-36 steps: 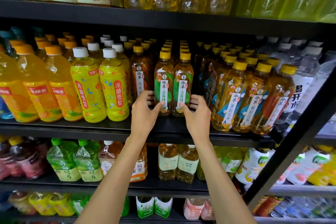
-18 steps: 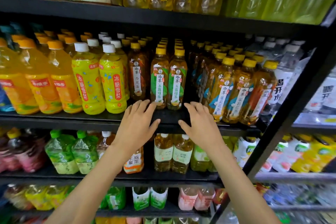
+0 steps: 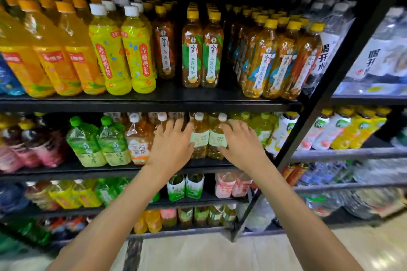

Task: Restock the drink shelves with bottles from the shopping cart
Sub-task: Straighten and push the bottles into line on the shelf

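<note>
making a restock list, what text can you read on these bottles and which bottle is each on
"冰糖雪梨": yellow bottles with white caps
"冷萃 乌龙茶": brown tea bottle
"冷萃 玉露绿茶": green-label tea bottles
"冷萃 茉莉花茶": blue-label tea bottles
"喝开水": water bottle
"茉莉蜜茶": orange-label bottle, one level down
Too blurred to read: orange juice bottles, pale-label bottles, everything lower.

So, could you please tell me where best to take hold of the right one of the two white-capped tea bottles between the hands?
Probably around the labelled middle of the right tea bottle, from the front-right: it stands upright at the shelf front, its twin crowds its left, and the upper shelf sits close over its cap.
</note>
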